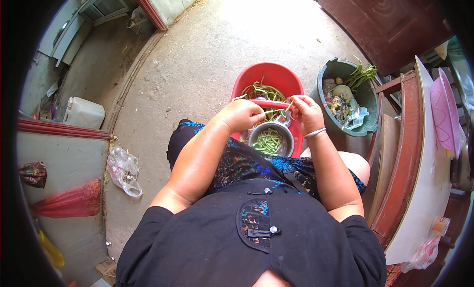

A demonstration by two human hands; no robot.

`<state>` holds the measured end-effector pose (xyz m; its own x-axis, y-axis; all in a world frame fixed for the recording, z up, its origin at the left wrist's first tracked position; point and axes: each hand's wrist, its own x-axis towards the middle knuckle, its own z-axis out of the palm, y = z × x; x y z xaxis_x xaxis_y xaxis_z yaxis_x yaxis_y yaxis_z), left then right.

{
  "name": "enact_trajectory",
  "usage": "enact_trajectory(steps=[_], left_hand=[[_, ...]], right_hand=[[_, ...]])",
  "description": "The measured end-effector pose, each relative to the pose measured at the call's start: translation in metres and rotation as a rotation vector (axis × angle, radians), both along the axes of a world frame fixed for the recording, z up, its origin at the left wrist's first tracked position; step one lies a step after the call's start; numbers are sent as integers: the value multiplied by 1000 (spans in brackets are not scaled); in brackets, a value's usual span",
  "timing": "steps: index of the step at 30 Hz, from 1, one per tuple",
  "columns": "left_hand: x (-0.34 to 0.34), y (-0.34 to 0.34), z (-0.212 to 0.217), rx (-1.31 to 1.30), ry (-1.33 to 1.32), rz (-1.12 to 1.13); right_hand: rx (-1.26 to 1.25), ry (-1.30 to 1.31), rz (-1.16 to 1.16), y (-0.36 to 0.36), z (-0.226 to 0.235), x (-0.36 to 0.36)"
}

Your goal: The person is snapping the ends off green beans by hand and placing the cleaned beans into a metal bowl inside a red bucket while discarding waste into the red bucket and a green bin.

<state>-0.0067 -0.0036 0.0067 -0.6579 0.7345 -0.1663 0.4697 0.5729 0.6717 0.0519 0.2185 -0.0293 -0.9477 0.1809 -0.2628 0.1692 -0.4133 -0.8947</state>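
Over a red basin (268,72) in front of my knees, both my hands are closed and a small gap apart. My right hand (307,114) pinches a short green bean (290,105) between thumb and fingers. My left hand (241,115) is curled with its fingertips together; a bit of green bean shows at them, partly hidden by the hand. Long green beans (266,92) lie in the far part of the basin, behind its red crossbar (270,104). Nearer to me, a grey bowl (289,139) in the basin holds short bean pieces (268,142).
A dark green bucket (323,105) of vegetable scraps stands right of the basin. Beyond it are a reddish wooden frame (402,163) and a pink tray (441,112). On the floor at left lies a clear plastic bag (122,169); a white jug (84,113) stands past the doorway.
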Motion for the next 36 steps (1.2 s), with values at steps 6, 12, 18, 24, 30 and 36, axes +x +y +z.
enact_trajectory(steps=[6,12,18,24,30,36], left_hand=[[-1,-2,1,6,-24,24],[-1,-3,2,5,-3,37],[1,-3,7,-3,-29,44],[4,0,5,-13,1,-10],[6,3,3,63,110,-37],[5,3,-1,97,133,-35]], right_hand=[[365,-162,50,16,-8,0],[804,-257,428,21,-15,1],[873,-78,542,0,-12,8],[466,59,363,-20,8,9],[427,70,335,-26,-5,9],[294,96,254,-29,0,12]])
